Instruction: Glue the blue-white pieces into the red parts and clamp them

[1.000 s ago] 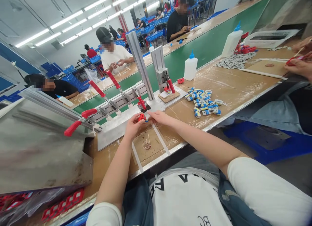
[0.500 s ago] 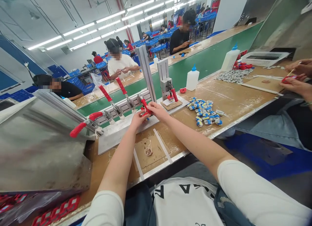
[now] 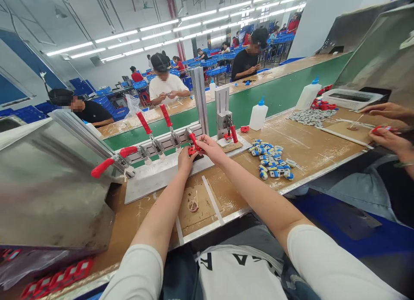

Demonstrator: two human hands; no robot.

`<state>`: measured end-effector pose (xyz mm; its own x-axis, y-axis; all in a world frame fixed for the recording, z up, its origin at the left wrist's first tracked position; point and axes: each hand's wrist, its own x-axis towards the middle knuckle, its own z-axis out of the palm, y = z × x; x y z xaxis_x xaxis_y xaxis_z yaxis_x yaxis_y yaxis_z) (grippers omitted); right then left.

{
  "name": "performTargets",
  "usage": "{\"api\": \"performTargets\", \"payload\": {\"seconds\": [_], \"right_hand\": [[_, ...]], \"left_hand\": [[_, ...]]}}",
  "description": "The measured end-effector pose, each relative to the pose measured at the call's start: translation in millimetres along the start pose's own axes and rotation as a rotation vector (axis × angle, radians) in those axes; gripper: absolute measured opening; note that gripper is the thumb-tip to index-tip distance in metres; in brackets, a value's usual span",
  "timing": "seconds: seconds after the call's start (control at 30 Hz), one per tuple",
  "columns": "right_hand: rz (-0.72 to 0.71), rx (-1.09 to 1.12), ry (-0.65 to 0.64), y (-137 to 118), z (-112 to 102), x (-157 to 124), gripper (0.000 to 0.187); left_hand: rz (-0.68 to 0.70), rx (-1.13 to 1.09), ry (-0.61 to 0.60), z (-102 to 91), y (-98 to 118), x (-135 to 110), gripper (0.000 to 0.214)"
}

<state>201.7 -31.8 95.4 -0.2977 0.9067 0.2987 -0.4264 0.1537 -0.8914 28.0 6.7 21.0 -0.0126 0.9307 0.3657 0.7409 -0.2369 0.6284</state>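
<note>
Part (image 3: 191,152): red; carried forward from above the cardboard pad (image 3: 197,204) onto the metal plate (image 3: 152,176), now beneath the clamp (image 3: 193,140)
Left hand (image 3: 184,159): advanced with the part; fingers pinched on its near-left side
Right hand (image 3: 210,147): advanced likewise; fingertips closed where part and clamp handle meet, which of the two is gripped cannot be told
Clamp: handle raised, as in the earlier views
Meaning: part judged to be at the fixture, not released; seating hidden by the fingers
Desk (image 3: 307,140): pile of blue-and-white pieces (image 3: 271,161) unchanged, well apart

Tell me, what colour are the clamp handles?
The clamp handles are red, clearest in the head view.
</note>
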Motion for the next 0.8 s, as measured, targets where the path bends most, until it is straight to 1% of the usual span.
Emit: {"api": "performTargets", "payload": {"seconds": [0.17, 0.3, 0.43, 0.53, 0.67, 0.8], "right_hand": [[0.040, 0.013, -0.019, -7, 3, 2, 0.057], [0.066, 0.085, 0.021, -20, 13, 6, 0.060], [0.140, 0.166, 0.011, -36, 24, 19, 0.054], [0.215, 0.159, -0.002, -44, 27, 25, 0.049], [0.236, 0.081, 0.004, -41, 22, 19, 0.045], [0.150, 0.012, -0.031, -27, 12, 6, 0.039]], "left_hand": [[0.029, 0.019, -0.017, 1.7, -4, 4, 0.031], [0.021, 0.003, -0.023, 4.9, -6, 9, 0.029], [-0.009, -0.045, -0.029, 7.6, -9, 14, 0.028], [-0.038, -0.088, -0.042, 8.7, -11, 16, 0.029], [-0.054, -0.135, -0.060, 10.3, -12, 18, 0.031], [-0.075, -0.180, -0.073, 12.0, -14, 19, 0.031]]}}
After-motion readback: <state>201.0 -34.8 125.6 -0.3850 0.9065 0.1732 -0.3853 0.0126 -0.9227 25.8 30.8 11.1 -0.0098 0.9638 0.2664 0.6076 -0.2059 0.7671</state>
